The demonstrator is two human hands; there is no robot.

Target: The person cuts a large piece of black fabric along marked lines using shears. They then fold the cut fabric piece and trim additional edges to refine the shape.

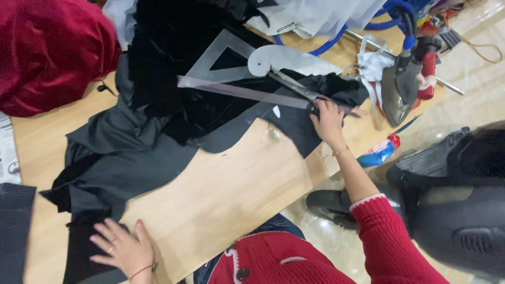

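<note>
The right hand [327, 120] is closed around the handles of a pair of scissors [297, 88], fingers curled through the grips, with the blades pointing away over the black fabric [173, 105]. The left hand [122, 248] lies flat, fingers spread loosely apart, pressing down on the near end of the same cloth at the table's front edge; it grips nothing.

The black fabric sprawls across the wooden table [231, 184] in rumpled layers, a deep matte black piece on top and a greyer, slightly shiny lining beneath it, its cut edge curving in a wavy line across the bare wood.

On top of the fabric rests a clear triangular ruler [210, 68], one long edge running toward the scissors. Just beyond the fabric, touching the ruler's corner, lies a white curved pattern template [279, 59]. To the far left of the fabric sits a heap of dark red velvet cloth [50, 52]. To the right of the fabric, past the scissors, a steam iron [402, 87] stands at the table's edge with a blue hose [392, 16] looping behind it.
</note>
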